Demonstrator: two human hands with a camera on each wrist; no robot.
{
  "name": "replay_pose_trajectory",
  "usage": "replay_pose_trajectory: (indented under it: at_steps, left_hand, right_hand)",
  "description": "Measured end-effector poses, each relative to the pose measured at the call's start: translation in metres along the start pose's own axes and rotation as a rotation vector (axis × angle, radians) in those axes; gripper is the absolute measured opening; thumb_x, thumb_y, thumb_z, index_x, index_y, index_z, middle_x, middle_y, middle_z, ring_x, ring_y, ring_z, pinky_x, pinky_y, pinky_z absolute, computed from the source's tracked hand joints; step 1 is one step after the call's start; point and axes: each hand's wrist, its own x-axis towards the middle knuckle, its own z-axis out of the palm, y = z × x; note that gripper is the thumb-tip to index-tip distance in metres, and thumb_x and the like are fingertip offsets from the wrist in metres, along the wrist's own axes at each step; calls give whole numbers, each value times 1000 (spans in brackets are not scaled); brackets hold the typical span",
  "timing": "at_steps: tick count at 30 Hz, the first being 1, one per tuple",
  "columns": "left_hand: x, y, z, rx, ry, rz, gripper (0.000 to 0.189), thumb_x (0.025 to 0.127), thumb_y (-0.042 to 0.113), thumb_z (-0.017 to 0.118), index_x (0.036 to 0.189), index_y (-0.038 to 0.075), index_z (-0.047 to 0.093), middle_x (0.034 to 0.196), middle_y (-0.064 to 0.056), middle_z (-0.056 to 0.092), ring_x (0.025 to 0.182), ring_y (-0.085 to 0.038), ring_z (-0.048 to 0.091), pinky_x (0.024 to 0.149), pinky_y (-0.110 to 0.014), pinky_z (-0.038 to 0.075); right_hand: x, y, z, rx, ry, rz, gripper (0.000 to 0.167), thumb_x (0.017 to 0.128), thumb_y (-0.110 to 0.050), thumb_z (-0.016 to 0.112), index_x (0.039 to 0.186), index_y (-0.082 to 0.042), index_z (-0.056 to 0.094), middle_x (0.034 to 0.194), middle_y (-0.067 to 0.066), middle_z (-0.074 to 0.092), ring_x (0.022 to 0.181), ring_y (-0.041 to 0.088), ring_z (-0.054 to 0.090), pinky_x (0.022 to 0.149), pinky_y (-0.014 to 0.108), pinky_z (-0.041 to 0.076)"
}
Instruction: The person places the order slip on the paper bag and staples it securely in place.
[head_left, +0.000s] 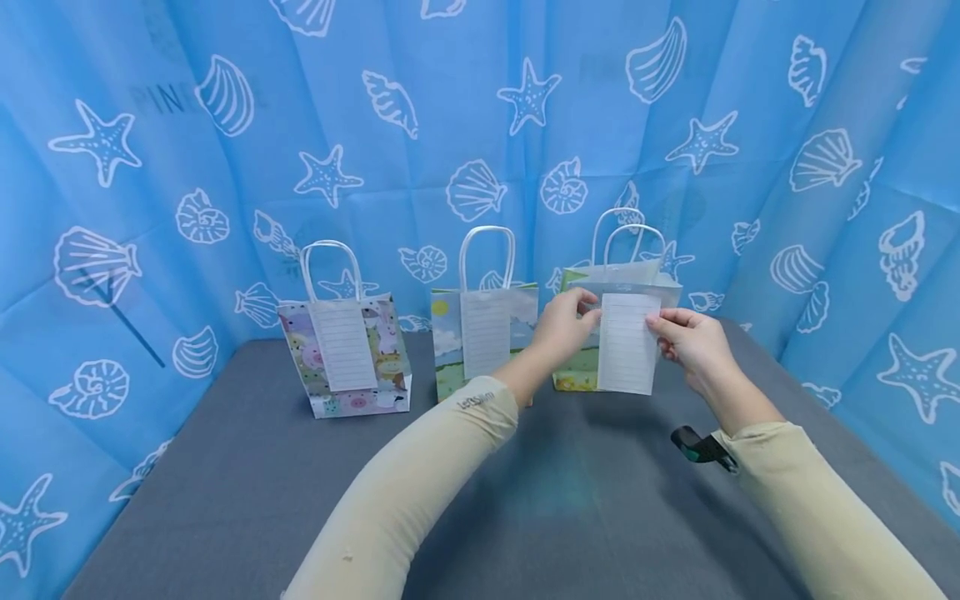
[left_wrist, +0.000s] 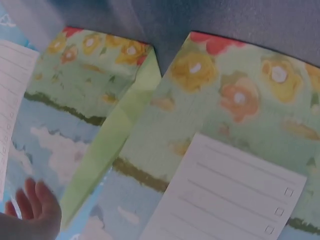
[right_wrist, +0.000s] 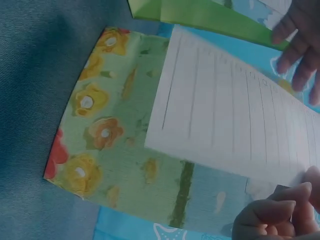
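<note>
A paper gift bag with a meadow and flower print and twisted white handles stands at the right of the table. Against its front is a white lined sheet, with small checkboxes along one side. My right hand pinches the right edge of this sheet near its top; in the right wrist view, the thumb lies over the paper and the fingers are curled. At the bag's upper left edge is my left hand, fingers relaxed and pointing downward. In the right wrist view these fingers are spread near the sheet.
A similar meadow bag with a lined sheet stands in the middle, partly behind my left forearm. At the left is an animal-print bag with its own sheet. A blue shell-print curtain hangs behind the grey table.
</note>
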Motion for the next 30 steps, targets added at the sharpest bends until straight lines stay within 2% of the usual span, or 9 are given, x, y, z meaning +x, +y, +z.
replay_pose_trajectory:
  at_steps: [3, 6, 10, 13, 15, 19, 22, 25, 30]
  left_hand:
    - [4, 2, -2, 46, 82, 67, 25, 99, 19, 58, 123, 11, 62, 114, -3, 59, 100, -14, 58, 78, -24, 48]
    - [7, 3, -3, 196, 166, 138, 29, 98, 21, 62, 125, 12, 61, 123, -3, 57, 111, -16, 54, 88, -25, 45]
    - [15, 4, -3, 357, 230, 153, 42, 94, 27, 67, 132, 14, 55, 133, -2, 52, 123, -16, 46, 101, -25, 38]
    - [25, 5, -5, 397, 199, 136, 54, 92, 30, 69, 139, 12, 48, 141, -1, 48, 133, -15, 40, 110, -23, 28]
    - [33, 6, -7, 441, 153, 125, 62, 91, 33, 70, 143, 13, 43, 145, 0, 46, 138, -16, 34, 113, -24, 22]
    - [46, 11, -7, 533, 56, 73, 78, 88, 45, 69, 151, 16, 34, 151, 2, 41, 145, -18, 23, 116, -35, 16]
    - [53, 15, -4, 562, 1, 7, 84, 85, 54, 67, 153, 20, 30, 151, 4, 40, 144, -18, 25, 116, -46, 17]
    - [58, 18, -1, 598, -4, -36, 83, 85, 57, 65, 152, 21, 32, 149, 4, 42, 139, -18, 32, 114, -49, 21]
    - [60, 20, 2, 661, 54, -101, 68, 85, 62, 61, 141, 24, 50, 139, 2, 46, 127, -17, 40, 105, -39, 32]
  right_hand:
    - [3, -2, 1, 17, 11, 16, 10, 96, -24, 62, 98, -14, 61, 78, -8, 54, 63, 8, 46, 56, 20, 42]
    - [6, -4, 2, 38, 16, 25, 9, 96, -24, 62, 97, -15, 62, 80, -7, 55, 65, 8, 47, 57, 20, 42]
    - [8, -3, 3, 57, 11, 45, 7, 97, -22, 61, 100, -15, 60, 82, -7, 55, 66, 8, 48, 58, 21, 42]
    - [9, -1, 4, 78, 19, 70, 6, 98, -20, 60, 101, -15, 59, 84, -6, 54, 65, 8, 48, 57, 21, 42]
    - [9, 0, 5, 89, 25, 74, 5, 98, -19, 59, 101, -15, 59, 85, -6, 54, 65, 7, 48, 56, 21, 42]
    - [11, 2, 6, 94, 32, 58, 5, 98, -18, 59, 102, -14, 59, 84, -6, 54, 65, 7, 49, 56, 20, 42]
    - [12, 4, 6, 106, 36, 73, 4, 99, -19, 58, 101, -16, 59, 86, -5, 54, 65, 7, 48, 56, 20, 42]
    - [12, 4, 6, 109, 41, 86, 4, 99, -20, 58, 100, -17, 60, 88, -4, 53, 65, 8, 48, 57, 20, 42]
    - [14, 2, 5, 112, 39, 53, 3, 98, -20, 59, 97, -18, 61, 88, -4, 53, 63, 7, 49, 56, 20, 41]
